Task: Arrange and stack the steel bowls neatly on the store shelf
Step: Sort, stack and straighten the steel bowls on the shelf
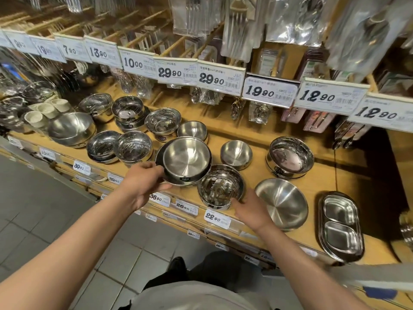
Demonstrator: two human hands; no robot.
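Note:
Steel bowls stand scattered on the wooden shelf (245,135). My left hand (143,182) grips the left rim of a large matte bowl (186,159), which is tilted and lifted over the shelf's middle. My right hand (250,209) touches the front right side of a small shiny bowl (220,185) at the shelf's front edge. A wide matte bowl (281,203) leans to the right of that hand. Further back sit a small matte bowl (236,154), another small matte bowl (193,130) and a shiny bowl (290,156).
More shiny bowls (131,148) and a big bowl (71,128) crowd the shelf's left part, next to cream cups (47,110). A divided steel tray (340,224) lies at the far right. Price tags (218,80) and hanging packed cutlery (239,25) overhang the shelf.

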